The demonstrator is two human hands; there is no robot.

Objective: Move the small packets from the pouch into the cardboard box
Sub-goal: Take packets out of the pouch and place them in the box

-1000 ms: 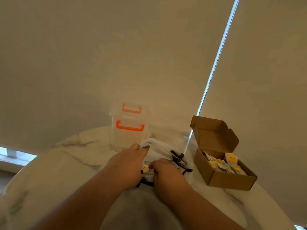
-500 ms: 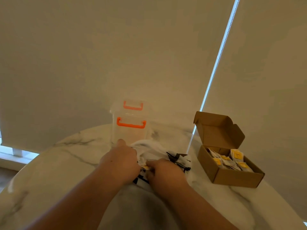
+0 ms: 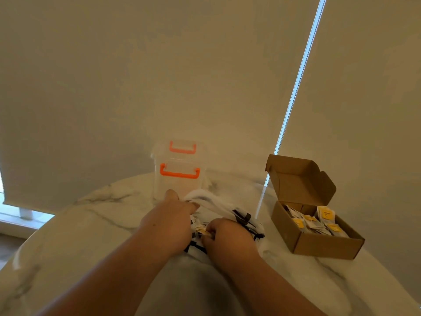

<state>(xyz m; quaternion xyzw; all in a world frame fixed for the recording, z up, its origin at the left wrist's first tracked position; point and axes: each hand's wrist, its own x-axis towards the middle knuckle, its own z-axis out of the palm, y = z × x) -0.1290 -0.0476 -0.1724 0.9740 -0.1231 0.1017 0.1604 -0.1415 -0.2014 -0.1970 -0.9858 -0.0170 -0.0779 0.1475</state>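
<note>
White pouch [image 3: 211,199], yellow packet [image 3: 201,230] half beneath both hands [image 3: 168,222] [image 3: 230,238]

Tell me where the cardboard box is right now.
In the head view the cardboard box sits open on the right of the marble table, right of the white pouch.

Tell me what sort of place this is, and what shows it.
Probably a home room beside a window: a round marble-look table, roller blinds drawn down behind it with a bead chain, and daylight showing under the left blind's edge.
</note>
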